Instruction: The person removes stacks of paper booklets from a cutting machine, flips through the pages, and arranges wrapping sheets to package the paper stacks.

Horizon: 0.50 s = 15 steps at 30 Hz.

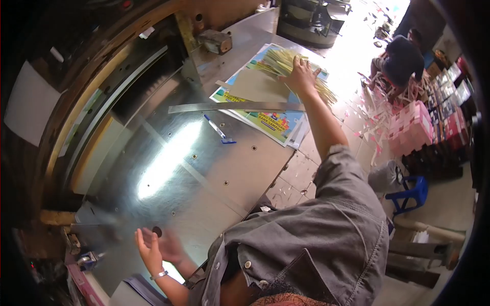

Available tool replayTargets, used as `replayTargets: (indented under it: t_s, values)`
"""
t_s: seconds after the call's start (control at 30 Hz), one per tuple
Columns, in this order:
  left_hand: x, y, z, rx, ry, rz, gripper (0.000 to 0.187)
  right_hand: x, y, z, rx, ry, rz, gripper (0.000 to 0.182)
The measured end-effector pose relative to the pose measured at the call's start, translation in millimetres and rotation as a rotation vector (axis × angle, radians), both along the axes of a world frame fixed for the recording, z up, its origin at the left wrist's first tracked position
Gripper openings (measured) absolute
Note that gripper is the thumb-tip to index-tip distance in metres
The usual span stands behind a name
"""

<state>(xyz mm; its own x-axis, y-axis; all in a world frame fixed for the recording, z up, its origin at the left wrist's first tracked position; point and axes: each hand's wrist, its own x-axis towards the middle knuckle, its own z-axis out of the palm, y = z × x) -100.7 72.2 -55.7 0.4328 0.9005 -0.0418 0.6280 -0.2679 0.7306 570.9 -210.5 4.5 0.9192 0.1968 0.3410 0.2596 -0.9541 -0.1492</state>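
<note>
My right hand (301, 76) reaches to the far end of the metal table, its fingers spread over a bunch of thin yellowish strips (280, 60). Under and beside the strips lie a grey-beige sheet (260, 85) and several colourful printed posters (268, 121). A long metal ruler (229, 106) crosses the posters, just below that hand. My left hand (149, 250) is at the near end, raised over the shiny tabletop with fingers apart and nothing visible in it. Its blurred reflection and a dark round spot (157, 232) show beside it.
A blue-and-white pen (214, 126) and its cap (228, 141) lie on the metal table (209, 194). Machine framework (102, 137) borders the left side. Beyond, a crouching person (403, 58) is among scattered paper strips, near pink bundles (411, 127) and a blue stool (408, 195).
</note>
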Motion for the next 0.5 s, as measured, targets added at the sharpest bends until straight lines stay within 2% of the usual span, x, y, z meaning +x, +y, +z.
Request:
replayTargets:
  t_s: [0.07,0.17,0.23,0.33,0.43,0.5]
  values:
    - [-23.0,12.5,-15.8,0.121,0.139,0.046,0.085,-34.7,25.1,-2.4,0.232,-0.172,0.151,0.086]
    - [-12.9,36.9,-8.5,0.224,0.253,0.035,0.099,-94.6,83.2,7.3,0.458,-0.146,0.668,0.072]
    - [-4.1,72.0,-15.0,0.31,0.407,0.029,0.113,-143.9,134.5,9.2,0.523,0.038,0.95,0.065]
    - [40.3,96.2,0.8,0.211,0.554,0.159,0.12,-193.4,205.0,8.8,0.494,0.243,1.265,0.063]
    - [68.0,109.5,14.8,0.18,0.62,0.244,0.119,-205.2,300.9,-25.1,0.403,0.389,1.387,0.072]
    - [72.3,122.7,20.7,0.159,0.637,0.273,0.115,-208.7,360.6,-40.5,0.317,0.492,1.315,0.083]
